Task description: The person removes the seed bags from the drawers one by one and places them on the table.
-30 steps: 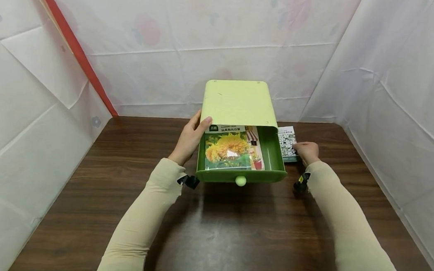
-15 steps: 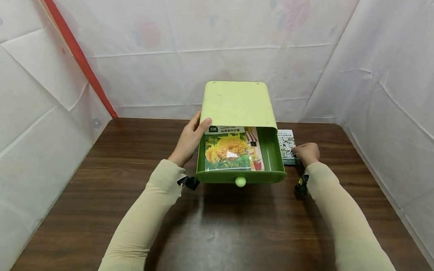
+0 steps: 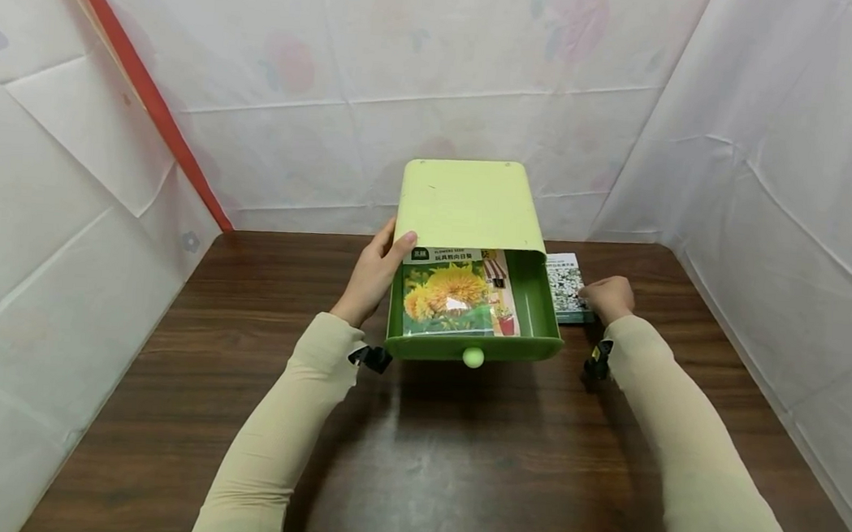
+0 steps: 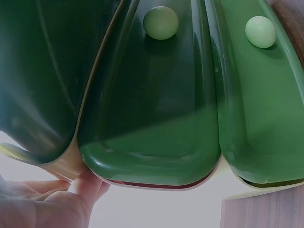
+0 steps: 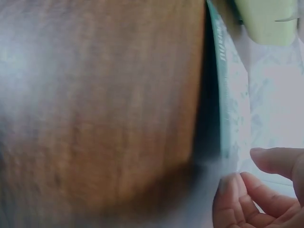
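A light green drawer box (image 3: pixel 466 203) stands at the back middle of the table. Its green top drawer (image 3: pixel 541 305) is pulled out and holds a yellow-flower seed packet (image 3: pixel 449 296), with a second printed packet partly under it. My left hand (image 3: pixel 370 275) grips the box's left side, thumb over the top edge. In the left wrist view, fingers (image 4: pixel 85 187) touch the side wall. Right of the box lies a stack of white-flower seed packets (image 3: pixel 565 287). My right hand (image 3: pixel 610 296) touches the stack's right edge; in the right wrist view, thumb and forefinger stand apart, and their hold is unclear.
Two lower drawers with round knobs show in the left wrist view, the nearer one green drawer front (image 4: pixel 161 109) closed. Dark wood table (image 3: pixel 414 460) lies in front. White patterned sheets (image 3: pixel 259 126) enclose the back and sides.
My right hand has shifted slightly right at the packet stack, and the stack's near right corner has moved right too. The left hand and drawer box look still.
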Demonstrator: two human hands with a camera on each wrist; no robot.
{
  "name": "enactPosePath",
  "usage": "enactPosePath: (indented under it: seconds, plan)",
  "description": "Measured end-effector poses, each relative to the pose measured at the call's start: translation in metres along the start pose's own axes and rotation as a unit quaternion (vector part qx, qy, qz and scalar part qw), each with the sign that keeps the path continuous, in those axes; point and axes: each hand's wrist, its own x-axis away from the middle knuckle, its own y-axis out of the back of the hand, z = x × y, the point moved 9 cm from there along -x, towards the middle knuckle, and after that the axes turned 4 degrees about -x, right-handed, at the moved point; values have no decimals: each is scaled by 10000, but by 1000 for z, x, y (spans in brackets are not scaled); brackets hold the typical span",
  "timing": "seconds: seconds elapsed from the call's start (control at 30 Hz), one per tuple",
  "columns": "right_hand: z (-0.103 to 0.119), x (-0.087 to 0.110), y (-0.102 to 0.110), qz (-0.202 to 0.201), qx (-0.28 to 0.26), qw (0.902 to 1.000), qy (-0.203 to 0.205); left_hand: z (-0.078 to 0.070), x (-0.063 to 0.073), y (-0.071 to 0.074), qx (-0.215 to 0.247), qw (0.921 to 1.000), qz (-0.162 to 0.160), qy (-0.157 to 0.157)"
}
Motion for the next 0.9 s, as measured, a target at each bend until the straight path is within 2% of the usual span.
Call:
enactPosePath:
  seconds: [0.23,0.33,0.47,0.67,0.9]
  plan:
    - [16,4,13,9,-77,9999,115,-1,-1,1,-7,10000,-35,-34]
    - [29,10,18,82,-170,9993,313,0,-1,1,23,10000,-23,6]
    - [57,22,28,70,-322,9955,889,1,-1,0,-5,10000,-21,69]
    - [108,48,43,180,-610,9823,1765,1,-1,-1,-10,10000,-23,-7]
    - [163,104,54,245,-566,9589,2768,2,-1,0,59,10000,-41,2]
